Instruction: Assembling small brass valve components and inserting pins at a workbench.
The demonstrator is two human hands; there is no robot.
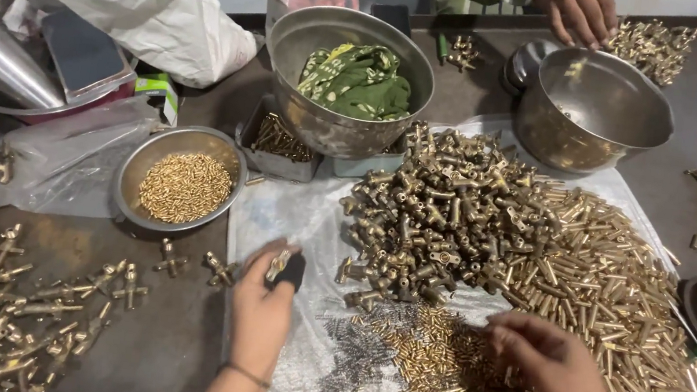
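My left hand (262,301) holds a small brass fitting (278,264) together with a black piece, raised over the clear plastic sheet (293,216). My right hand (543,360) reaches down into the pile of small brass pins (434,366), fingertips pinched among them. A large heap of brass valve bodies (435,215) lies just beyond both hands, and a spread of brass tubes (613,282) lies to its right. Dark little springs (351,356) are scattered between my hands.
A small steel bowl of brass beads (183,185) stands at the left, near assembled brass fittings (7,305). A big steel bowl with green cloth (354,77) and an empty steel pot (594,111) stand behind. Another person's hand (577,11) rests at the far edge.
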